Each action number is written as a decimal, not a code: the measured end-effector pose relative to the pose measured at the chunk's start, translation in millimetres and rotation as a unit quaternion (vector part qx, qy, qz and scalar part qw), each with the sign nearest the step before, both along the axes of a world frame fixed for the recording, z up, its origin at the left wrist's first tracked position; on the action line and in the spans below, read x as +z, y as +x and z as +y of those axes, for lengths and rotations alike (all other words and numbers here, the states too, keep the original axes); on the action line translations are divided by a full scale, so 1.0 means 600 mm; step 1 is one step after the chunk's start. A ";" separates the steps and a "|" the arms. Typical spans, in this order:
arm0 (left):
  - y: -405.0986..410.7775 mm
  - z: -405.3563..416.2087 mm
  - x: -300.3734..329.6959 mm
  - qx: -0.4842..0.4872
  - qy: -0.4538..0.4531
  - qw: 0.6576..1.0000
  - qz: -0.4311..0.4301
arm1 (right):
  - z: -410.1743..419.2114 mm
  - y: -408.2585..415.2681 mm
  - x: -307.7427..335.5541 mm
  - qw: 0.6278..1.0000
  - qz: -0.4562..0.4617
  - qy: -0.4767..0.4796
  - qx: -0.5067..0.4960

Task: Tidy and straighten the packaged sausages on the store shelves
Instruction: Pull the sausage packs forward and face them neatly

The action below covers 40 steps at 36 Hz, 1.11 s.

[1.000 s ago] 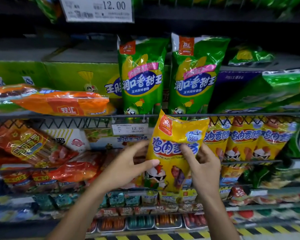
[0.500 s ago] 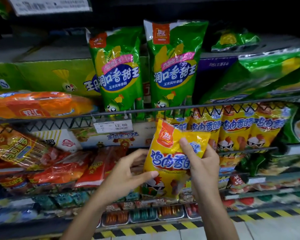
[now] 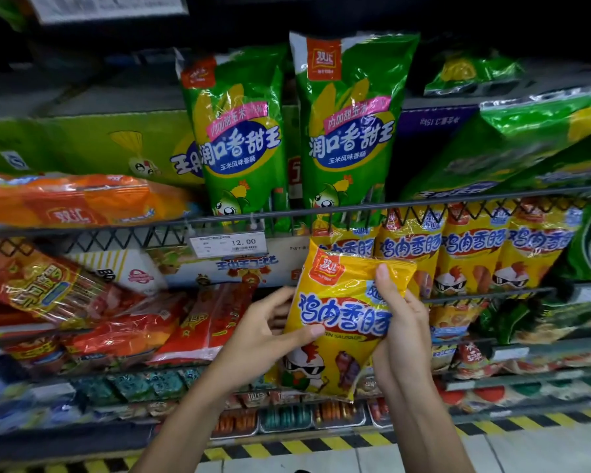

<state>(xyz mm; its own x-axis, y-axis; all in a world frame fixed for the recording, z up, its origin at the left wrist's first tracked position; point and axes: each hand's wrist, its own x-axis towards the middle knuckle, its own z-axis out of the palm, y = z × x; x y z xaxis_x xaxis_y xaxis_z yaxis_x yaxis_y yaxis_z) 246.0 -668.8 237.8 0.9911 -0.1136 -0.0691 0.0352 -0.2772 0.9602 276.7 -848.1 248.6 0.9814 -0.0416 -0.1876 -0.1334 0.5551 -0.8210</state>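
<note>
- The yellow sausage pack [image 3: 338, 322] has dropped lower since a second ago, away from the wire rail [image 3: 423, 203].
- Left hand [image 3: 263, 336] pinches its 9 o'clock edge; right hand [image 3: 401, 322] grips its 3 o'clock side.

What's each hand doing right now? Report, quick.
Left hand: holding the yellow sausage pack by its left edge.
Right hand: gripping the same pack's right side.
</note>
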 end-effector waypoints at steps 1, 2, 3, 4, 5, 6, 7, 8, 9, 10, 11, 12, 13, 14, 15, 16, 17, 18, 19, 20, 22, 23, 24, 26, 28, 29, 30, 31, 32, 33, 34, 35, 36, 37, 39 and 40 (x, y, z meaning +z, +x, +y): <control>0.000 0.000 0.001 0.001 -0.001 1.000 -0.001 | 0.002 0.000 0.001 1.000 -0.001 -0.004 0.002; 0.000 0.001 0.001 0.002 -0.001 1.000 -0.004 | 0.002 0.002 -0.002 1.000 -0.007 -0.009 0.004; 0.000 0.002 0.001 0.006 0.000 1.000 -0.008 | 0.001 0.005 -0.005 1.000 -0.019 -0.023 0.004; 0.000 0.003 0.003 0.011 -0.001 1.000 -0.013 | -0.002 0.007 -0.010 0.998 -0.031 -0.049 0.003; -0.001 0.003 0.005 0.016 -0.003 1.000 -0.020 | -0.007 0.010 -0.013 0.995 -0.046 -0.093 0.002; -0.001 0.006 0.007 0.024 -0.005 0.999 -0.027 | -0.013 0.014 -0.018 0.991 -0.060 -0.120 0.014; -0.001 0.009 0.009 0.033 -0.008 0.999 -0.034 | -0.018 0.016 -0.021 0.986 -0.071 -0.146 0.035; 0.000 0.012 0.012 0.043 -0.012 0.998 -0.043 | -0.026 0.016 -0.026 0.980 -0.086 -0.171 0.062; 0.000 0.016 0.015 0.053 -0.021 0.997 -0.053 | -0.034 0.018 -0.032 0.969 -0.115 -0.202 0.089; 0.001 0.020 0.018 0.062 -0.028 0.996 -0.065 | -0.041 0.020 -0.036 0.954 -0.151 -0.234 0.114; 0.003 0.025 0.020 0.069 -0.035 0.994 -0.076 | -0.044 0.018 -0.036 0.934 -0.189 -0.261 0.154; 0.004 0.029 0.023 0.074 -0.038 0.993 -0.084 | -0.044 0.017 -0.035 0.913 -0.214 -0.301 0.173; 0.005 0.032 0.028 0.074 -0.039 0.992 -0.090 | -0.042 0.019 -0.037 0.890 -0.242 -0.335 0.192; 0.007 0.036 0.032 0.072 -0.035 0.992 -0.094 | -0.041 0.022 -0.042 0.872 -0.259 -0.374 0.181; 0.009 0.039 0.036 0.066 -0.027 0.992 -0.099 | -0.037 0.027 -0.046 0.865 -0.275 -0.384 0.169; 0.011 0.043 0.040 0.060 -0.016 0.993 -0.104 | -0.032 0.028 -0.046 0.864 -0.282 -0.389 0.154; 0.014 0.046 0.043 0.055 -0.007 0.993 -0.106 | -0.028 0.033 -0.050 0.865 -0.280 -0.391 0.144; 0.015 0.049 0.047 0.049 0.001 0.993 -0.107 | -0.023 0.036 -0.051 0.866 -0.272 -0.399 0.129; 0.016 0.053 0.049 0.044 0.007 0.993 -0.108 | -0.018 0.041 -0.056 0.865 -0.270 -0.406 0.119; 0.017 0.059 0.050 0.040 0.018 0.993 -0.108 | -0.013 0.043 -0.056 0.861 -0.274 -0.416 0.108; 0.019 0.074 0.049 0.037 0.047 0.992 -0.111 | -0.001 0.041 -0.061 0.851 -0.288 -0.432 0.079; 0.021 0.082 0.047 0.038 0.064 0.991 -0.114 | 0.007 0.037 -0.059 0.851 -0.297 -0.428 0.067; 0.022 0.089 0.046 0.041 0.085 0.989 -0.118 | 0.013 0.034 -0.058 0.851 -0.302 -0.426 0.059; 0.026 0.100 0.044 0.047 0.123 0.983 -0.125 | 0.022 0.036 -0.064 0.846 -0.308 -0.431 0.060; 0.032 0.109 0.041 0.047 0.150 0.980 -0.124 | 0.029 0.051 -0.076 0.862 -0.273 -0.416 0.096; 0.036 0.113 0.038 0.047 0.162 0.978 -0.120 | 0.035 0.057 -0.081 0.875 -0.249 -0.397 0.123; 0.041 0.118 0.034 0.048 0.171 0.978 -0.113 | 0.039 0.063 -0.085 0.878 -0.228 -0.395 0.145; 0.046 0.124 0.029 0.050 0.178 0.977 -0.105 | 0.043 0.068 -0.092 0.869 -0.222 -0.416 0.151; 0.052 0.129 0.023 0.051 0.184 0.977 -0.097 | 0.047 0.070 -0.095 0.852 -0.227 -0.445 0.157; 0.057 0.134 0.017 0.051 0.192 0.976 -0.090 | 0.049 0.074 -0.101 0.840 -0.230 -0.464 0.164; 0.062 0.137 0.011 0.049 0.200 0.975 -0.086 | 0.051 0.074 -0.103 0.836 -0.238 -0.464 0.173; 0.066 0.139 0.007 0.048 0.208 0.973 -0.082 | 0.053 0.076 -0.110 0.831 -0.251 -0.467 0.171; 0.071 0.140 0.004 0.045 0.211 0.973 -0.080 | 0.053 0.079 -0.116 0.826 -0.264 -0.470 0.162; 0.075 0.140 0.001 0.041 0.209 0.974 -0.076 | 0.053 0.084 -0.124 0.822 -0.275 -0.475 0.152; 0.084 0.140 -0.004 0.027 0.201 0.977 -0.071 | 0.053 0.094 -0.141 0.815 -0.276 -0.489 0.143; 0.089 0.139 -0.006 0.017 0.199 0.978 -0.067 | 0.053 0.098 -0.146 0.805 -0.277 -0.505 0.141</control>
